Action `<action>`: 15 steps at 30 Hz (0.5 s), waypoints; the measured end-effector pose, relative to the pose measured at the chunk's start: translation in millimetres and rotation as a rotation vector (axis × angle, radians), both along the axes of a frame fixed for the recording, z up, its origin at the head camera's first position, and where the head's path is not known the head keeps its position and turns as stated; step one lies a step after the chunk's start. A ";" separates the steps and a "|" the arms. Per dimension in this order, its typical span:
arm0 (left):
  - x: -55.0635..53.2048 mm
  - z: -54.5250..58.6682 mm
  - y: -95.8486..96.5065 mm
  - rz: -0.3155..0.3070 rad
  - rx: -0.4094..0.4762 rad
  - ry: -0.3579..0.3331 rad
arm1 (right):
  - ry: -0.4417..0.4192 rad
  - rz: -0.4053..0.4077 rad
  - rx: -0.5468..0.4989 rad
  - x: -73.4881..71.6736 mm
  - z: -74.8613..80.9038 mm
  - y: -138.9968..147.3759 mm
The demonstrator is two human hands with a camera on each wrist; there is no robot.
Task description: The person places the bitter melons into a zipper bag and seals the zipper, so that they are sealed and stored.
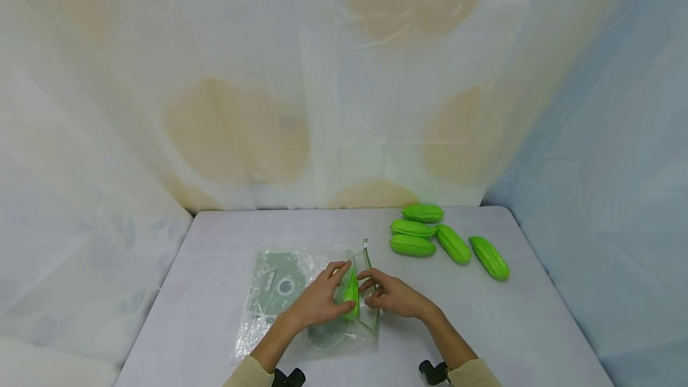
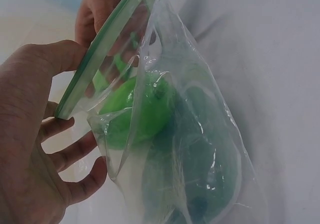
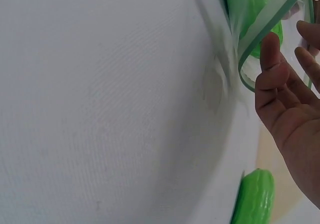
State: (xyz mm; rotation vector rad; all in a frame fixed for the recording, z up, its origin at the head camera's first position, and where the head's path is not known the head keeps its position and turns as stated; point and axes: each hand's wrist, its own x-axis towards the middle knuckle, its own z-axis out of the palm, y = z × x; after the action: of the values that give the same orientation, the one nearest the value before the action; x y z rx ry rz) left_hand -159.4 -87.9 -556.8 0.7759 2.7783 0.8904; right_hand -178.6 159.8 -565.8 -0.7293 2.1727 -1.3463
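A clear zip bag (image 1: 323, 339) with a green printed pattern lies on the table, its green-edged mouth spread between both hands. Inside it lies a bright green, ribbed cucumber-like vegetable (image 1: 352, 294), seen through the film in the left wrist view. My left hand (image 1: 322, 298) has thumb and fingers spread at the mouth, the thumb touching the zip strip (image 2: 100, 51). At the opposite lip is my right hand (image 1: 396, 296), fingers loosely bent, with some reaching across the opening. In the right wrist view its thumb side (image 3: 270, 54) touches the rim.
Several more green vegetables (image 1: 412, 245) lie at the table's back right, one (image 1: 489, 258) set apart toward the right edge. Patterned curtain sheets (image 1: 344, 136) hang behind and beside the white table (image 1: 484, 333).
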 end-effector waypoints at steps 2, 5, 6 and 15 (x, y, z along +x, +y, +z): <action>-0.2 0.2 0.2 -0.001 -0.002 0.004 | 0.011 0.006 -0.002 -0.4 -0.4 0.0; -0.3 0.6 0.5 -0.004 -0.006 0.010 | 0.022 0.021 -0.005 -0.9 -0.8 -0.4; -0.3 0.9 0.7 -0.004 -0.006 0.008 | 0.026 0.026 -0.005 -1.0 -0.9 -0.6; -0.5 -0.2 1.5 -0.016 0.004 0.006 | 0.060 0.036 0.015 -1.4 0.6 -3.8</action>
State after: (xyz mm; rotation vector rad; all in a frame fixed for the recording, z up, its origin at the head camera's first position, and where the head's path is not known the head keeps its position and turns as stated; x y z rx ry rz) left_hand -159.9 -86.4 -557.0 0.8012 2.7727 0.8923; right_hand -180.0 156.1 -565.2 -0.8087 2.2035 -1.3040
